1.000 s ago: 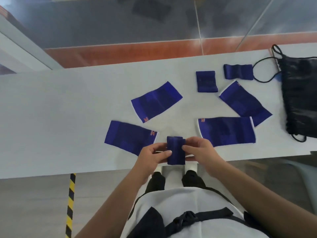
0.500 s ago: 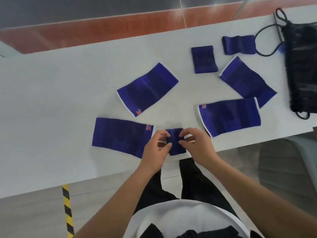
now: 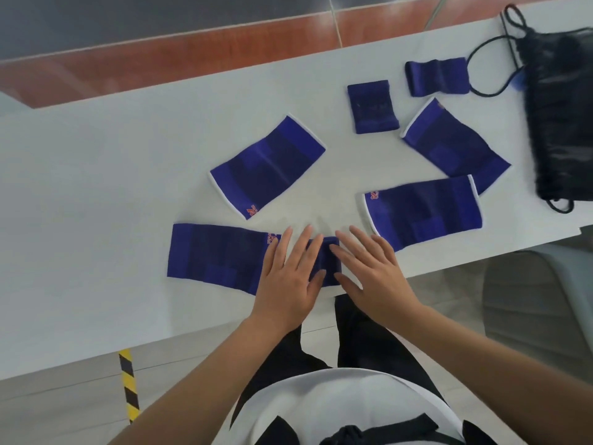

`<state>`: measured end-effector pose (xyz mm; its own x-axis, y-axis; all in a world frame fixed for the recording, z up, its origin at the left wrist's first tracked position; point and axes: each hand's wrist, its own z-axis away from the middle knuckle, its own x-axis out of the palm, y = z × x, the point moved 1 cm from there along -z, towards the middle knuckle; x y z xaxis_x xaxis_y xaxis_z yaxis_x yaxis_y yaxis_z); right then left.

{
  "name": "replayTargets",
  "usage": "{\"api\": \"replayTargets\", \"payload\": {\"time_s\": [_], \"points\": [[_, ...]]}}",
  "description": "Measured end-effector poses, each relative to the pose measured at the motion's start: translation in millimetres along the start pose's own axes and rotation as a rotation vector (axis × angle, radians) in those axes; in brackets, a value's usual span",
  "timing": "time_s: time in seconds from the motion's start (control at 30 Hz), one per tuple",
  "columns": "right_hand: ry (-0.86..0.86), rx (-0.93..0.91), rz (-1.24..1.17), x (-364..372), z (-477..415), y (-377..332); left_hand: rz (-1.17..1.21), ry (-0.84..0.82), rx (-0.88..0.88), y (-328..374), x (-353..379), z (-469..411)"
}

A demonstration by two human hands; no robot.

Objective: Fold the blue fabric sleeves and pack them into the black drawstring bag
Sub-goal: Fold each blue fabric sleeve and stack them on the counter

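The desk (image 3: 96, 194) in front of me looks smooth, matt white. The blue sleeves (image 3: 268, 167) are soft knitted cloth with white trim. At upper right, the black bag (image 3: 561, 123) looks thin, crinkled, faintly shiny.

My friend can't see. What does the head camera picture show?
Two flat hands, left hand and right hand, press a folded blue sleeve on a white table. Four unfolded sleeves and two folded ones lie around; a black drawstring bag sits far right.

The sleeves (image 3: 268, 167) are deep blue with white end trim and small orange logos. The drawstring bag (image 3: 560, 117) is black, the counter (image 3: 96, 187) white. The floor's far band (image 3: 160, 59) is reddish-brown.
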<state>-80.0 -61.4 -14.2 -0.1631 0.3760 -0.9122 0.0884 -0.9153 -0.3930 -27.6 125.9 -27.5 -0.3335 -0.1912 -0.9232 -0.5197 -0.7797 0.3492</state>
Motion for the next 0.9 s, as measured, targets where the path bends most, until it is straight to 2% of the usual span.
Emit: {"api": "replayTargets", "payload": {"time_s": [0.07,0.17,0.37,0.47,0.53,0.6,0.67,0.77,0.9], "points": [[-0.051,-0.078,0.100,6.0,2.1,6.8,-0.118,-0.106,0.051,-10.4,10.3,-0.7],[-0.107,-0.129,0.165,10.2,1.7,16.5,-0.182,-0.171,0.080,-20.6,18.5,-2.3],[-0.185,-0.078,0.116,2.5,-3.5,12.1,-0.176,-0.258,0.032,-14.1,5.9,-3.4],[-0.180,0.041,0.014,-12.8,-4.2,10.9,0.008,-0.270,-0.048,-10.4,-20.5,-14.2],[-0.111,0.149,-0.055,-29.2,-1.4,16.6,0.156,-0.175,-0.103,-8.5,-40.9,-32.6],[-0.025,0.300,-0.138,-45.6,4.3,27.9,0.207,-0.109,-0.130,-7.3,-54.6,-65.1],[0.028,0.485,-0.194,-60.7,12.9,41.3,0.191,-0.084,-0.122,-0.9,-61.2,-109.5],[0.013,0.711,-0.233,-70.2,29.6,59.6,0.146,-0.110,-0.085,17.4,-58.3,-183.3],[-0.076,0.782,-0.234,-62.0,44.9,78.1,0.014,-0.176,-0.032,43.8,-42.8,-261.0]]}}
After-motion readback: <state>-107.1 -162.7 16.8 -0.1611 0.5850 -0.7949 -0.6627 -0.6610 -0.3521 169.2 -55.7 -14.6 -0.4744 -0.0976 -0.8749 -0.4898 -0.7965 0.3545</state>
